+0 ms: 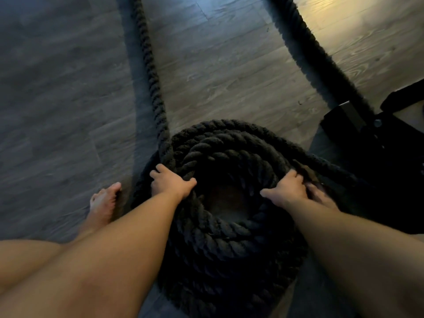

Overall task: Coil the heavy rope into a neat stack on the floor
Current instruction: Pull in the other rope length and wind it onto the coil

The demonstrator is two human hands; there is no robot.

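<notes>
Black rope (pixel 229 237): thick, with twisted strands. It is wound in stacked rings at the lower centre of the frame and lies on the floor, with an open hole in the middle of the stack.
Rope, left length: leaves the left side of the stack just beside the left hand and runs across the floor to the top edge, left of centre.
Rope, right length: crosses the upper right of the frame on a diagonal and ends near the black fitting. Whether it is joined to the fitting cannot be told.
Rope, outer turn: a strand runs from the right hand toward the right edge of the frame.
Left hand (pixel 171 182): on the left side of the top ring, fingers curled over the rope and thumb pointing toward the hole. It grips the rope.
Right hand (pixel 288 191): on the right side of the top ring, fingers wrapped over the outer side and thumb toward the hole. It grips the rope.
Floor (pixel 57 88): grey wood-grain planks, with a bright patch of light at the upper right.
Bare foot (pixel 103 203): flat on the floor at the lower left, just beside the stack.
Black fitting (pixel 358 125): at the right edge, on the floor, near the stack. Detail is too dark to tell.
</notes>
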